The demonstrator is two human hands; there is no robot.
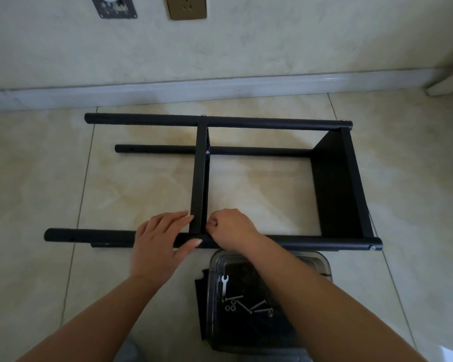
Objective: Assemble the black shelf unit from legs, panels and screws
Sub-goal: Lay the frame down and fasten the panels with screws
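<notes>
Fingers (168, 223) on the left hand (158, 244) are pretty much straight, laid flat over the near leg (311, 242) with the thumb along its front, tips touching the middle panel (199, 176). Right hand (230, 227) is curled up tight right at the joint where that panel meets the leg; can't tell if it's pinching anything in there. Closest to me, a clear tub (322, 265) on the floor has a small wrench (224, 286), screws (256, 307) and washers (230, 307) in it. Shelf (338, 178) lies on its side on the tiles, end panel (335, 184) on the right, two more legs (246, 122) further back, near the skirting (220, 88). Wall socket (186, 7) up top.
</notes>
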